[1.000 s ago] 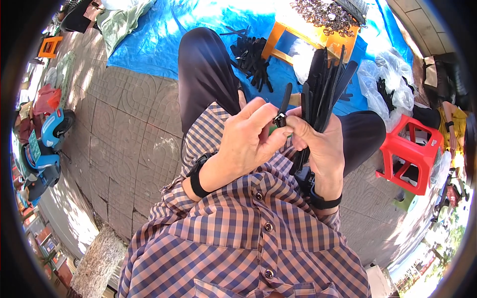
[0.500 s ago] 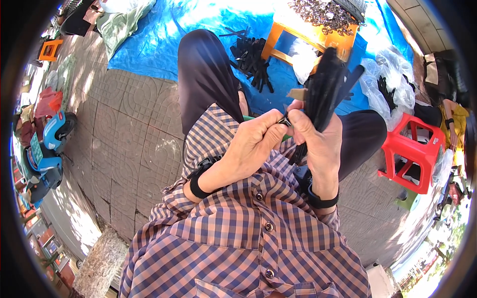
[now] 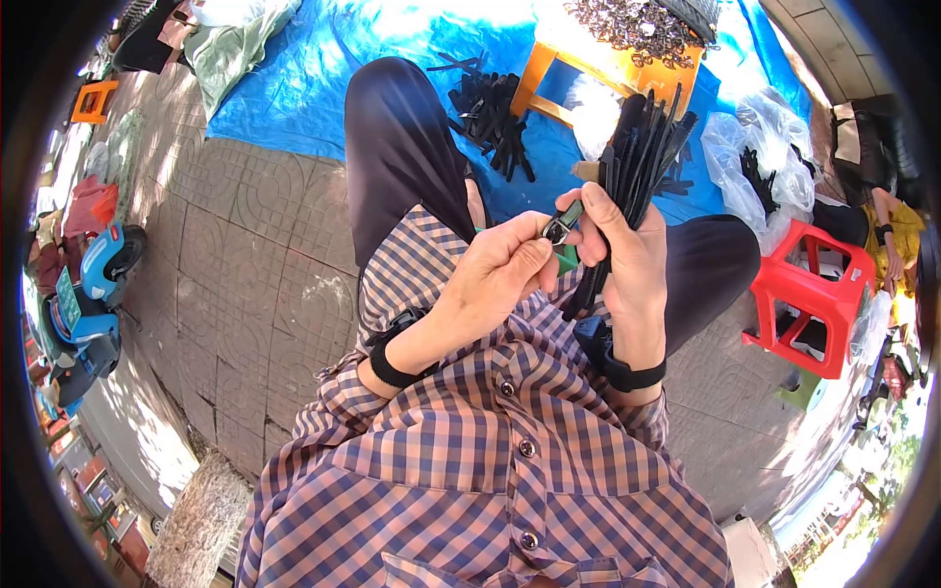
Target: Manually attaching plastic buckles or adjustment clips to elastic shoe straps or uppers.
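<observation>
My left hand [image 3: 502,263] is closed, with thumb and forefinger pinching a small metal buckle [image 3: 556,232] on the end of a dark strap. My right hand [image 3: 632,265] is wrapped round a bundle of thin black straps [image 3: 639,147] that fans out upward, and its lower ends hang below the palm. Right thumb and fingertips also grip the buckle's strap close to my left fingertips. Beside the bundle a small brown tab [image 3: 585,171] sticks out. Both hands are close together above my lap.
On a blue tarp [image 3: 314,88] ahead lies a heap of black straps [image 3: 495,122]. An orange stool [image 3: 534,78] carries a pile of dark metal pieces [image 3: 642,29]. Clear plastic bags [image 3: 760,147] and a red stool [image 3: 818,279] stand to the right, where another person's arm [image 3: 887,245] shows.
The strap bundle, blurred before, is now still and its strap ends have spread apart. The buckle between my fingers has turned and shows more plainly; my left hand has shifted slightly left.
</observation>
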Action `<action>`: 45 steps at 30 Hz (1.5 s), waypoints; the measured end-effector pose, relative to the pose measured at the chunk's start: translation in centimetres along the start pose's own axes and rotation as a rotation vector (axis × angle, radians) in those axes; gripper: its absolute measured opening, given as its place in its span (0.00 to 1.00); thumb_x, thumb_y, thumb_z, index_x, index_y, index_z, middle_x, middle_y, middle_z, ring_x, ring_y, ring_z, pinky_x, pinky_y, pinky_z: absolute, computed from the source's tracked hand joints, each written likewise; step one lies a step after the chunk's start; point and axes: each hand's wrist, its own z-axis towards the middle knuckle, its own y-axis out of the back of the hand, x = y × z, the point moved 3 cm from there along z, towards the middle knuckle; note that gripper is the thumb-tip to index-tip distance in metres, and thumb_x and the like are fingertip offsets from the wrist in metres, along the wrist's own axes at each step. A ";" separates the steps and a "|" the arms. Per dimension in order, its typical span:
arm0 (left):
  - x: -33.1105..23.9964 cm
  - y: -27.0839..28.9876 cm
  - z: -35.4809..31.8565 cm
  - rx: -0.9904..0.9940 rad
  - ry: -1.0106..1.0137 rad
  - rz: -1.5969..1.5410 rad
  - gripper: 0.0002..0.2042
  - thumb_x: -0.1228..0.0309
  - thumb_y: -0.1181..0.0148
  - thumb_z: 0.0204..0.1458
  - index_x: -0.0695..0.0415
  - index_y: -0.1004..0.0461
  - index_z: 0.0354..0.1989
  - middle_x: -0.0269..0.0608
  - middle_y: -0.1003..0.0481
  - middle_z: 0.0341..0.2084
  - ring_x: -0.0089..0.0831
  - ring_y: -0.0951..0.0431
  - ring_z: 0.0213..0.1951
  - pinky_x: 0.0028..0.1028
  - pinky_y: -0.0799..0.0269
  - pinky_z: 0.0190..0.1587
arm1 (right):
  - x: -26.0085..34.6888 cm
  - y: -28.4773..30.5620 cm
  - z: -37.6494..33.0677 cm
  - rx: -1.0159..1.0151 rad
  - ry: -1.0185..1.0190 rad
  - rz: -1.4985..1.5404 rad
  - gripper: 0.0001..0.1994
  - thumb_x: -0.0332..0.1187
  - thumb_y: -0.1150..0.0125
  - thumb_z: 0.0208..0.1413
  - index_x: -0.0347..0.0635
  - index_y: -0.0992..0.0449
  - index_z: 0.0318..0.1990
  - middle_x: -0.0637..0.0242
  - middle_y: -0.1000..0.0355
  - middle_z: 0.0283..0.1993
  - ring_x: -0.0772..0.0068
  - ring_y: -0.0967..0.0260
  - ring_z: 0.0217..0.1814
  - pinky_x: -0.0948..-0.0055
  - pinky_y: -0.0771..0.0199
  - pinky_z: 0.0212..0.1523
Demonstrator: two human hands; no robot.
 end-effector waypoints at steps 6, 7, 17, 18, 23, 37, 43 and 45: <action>-0.1 0.3 0.1 -0.062 0.003 -0.018 0.13 0.67 0.58 0.61 0.64 0.31 0.43 0.30 0.34 0.19 0.11 0.47 0.15 0.14 0.53 0.17 | -1.8 1.2 1.0 -0.002 -0.087 0.043 0.12 0.35 0.42 0.55 0.34 0.27 0.38 0.71 0.37 0.17 0.85 0.46 0.15 0.83 0.47 0.16; -0.1 0.4 0.1 -0.062 0.004 -0.018 0.13 0.67 0.58 0.61 0.64 0.31 0.43 0.30 0.34 0.19 0.11 0.47 0.15 0.14 0.53 0.17 | -1.9 1.0 0.9 0.043 -0.121 0.158 0.11 0.34 0.42 0.54 0.35 0.27 0.37 0.71 0.37 0.17 0.85 0.46 0.15 0.83 0.47 0.16; 2.0 1.5 1.8 -0.003 0.061 0.054 0.11 0.68 0.59 0.59 0.60 0.32 0.30 0.28 0.39 0.12 0.14 0.43 0.14 0.16 0.48 0.18 | -5.5 0.7 3.8 -0.012 -0.144 0.331 0.08 0.26 0.39 0.49 0.36 0.28 0.36 0.72 0.34 0.23 0.86 0.45 0.17 0.82 0.46 0.17; 2.4 2.3 2.5 -0.115 0.185 0.007 0.10 0.69 0.58 0.59 0.59 0.31 0.32 0.27 0.40 0.12 0.14 0.45 0.14 0.17 0.52 0.17 | -5.6 1.1 4.7 -0.037 -0.180 0.302 0.08 0.27 0.39 0.49 0.36 0.29 0.37 0.70 0.33 0.25 0.86 0.45 0.17 0.82 0.45 0.17; 2.4 6.5 8.2 -0.271 -0.064 0.022 0.09 0.74 0.55 0.51 0.63 0.32 0.38 0.36 0.33 0.17 0.23 0.36 0.18 0.23 0.40 0.21 | -4.9 1.8 4.4 0.017 -0.263 0.364 0.11 0.34 0.37 0.50 0.38 0.30 0.35 0.65 0.30 0.30 0.84 0.42 0.20 0.81 0.43 0.18; -3.7 3.1 6.2 -0.481 -0.508 0.494 0.10 0.81 0.47 0.47 0.59 0.29 0.39 0.42 0.29 0.33 0.29 0.27 0.32 0.27 0.31 0.33 | -3.1 -0.3 2.8 0.093 -0.017 -0.338 0.13 0.29 0.42 0.50 0.33 0.31 0.42 0.62 0.29 0.26 0.78 0.34 0.23 0.77 0.35 0.23; -5.7 1.6 4.8 -0.553 -0.951 1.257 0.12 0.80 0.44 0.36 0.52 0.25 0.31 0.41 0.30 0.41 0.40 0.30 0.45 0.35 0.36 0.45 | -2.2 -0.6 2.3 -0.014 0.179 -0.707 0.15 0.29 0.42 0.48 0.33 0.34 0.42 0.51 0.28 0.32 0.57 0.27 0.36 0.66 0.32 0.37; -5.4 1.3 4.7 -0.525 -0.914 1.277 0.10 0.76 0.42 0.35 0.51 0.25 0.28 0.40 0.31 0.44 0.41 0.33 0.52 0.39 0.41 0.52 | -1.9 -0.7 2.1 -0.010 0.185 -0.705 0.15 0.29 0.42 0.48 0.33 0.34 0.43 0.51 0.28 0.33 0.56 0.28 0.37 0.66 0.31 0.38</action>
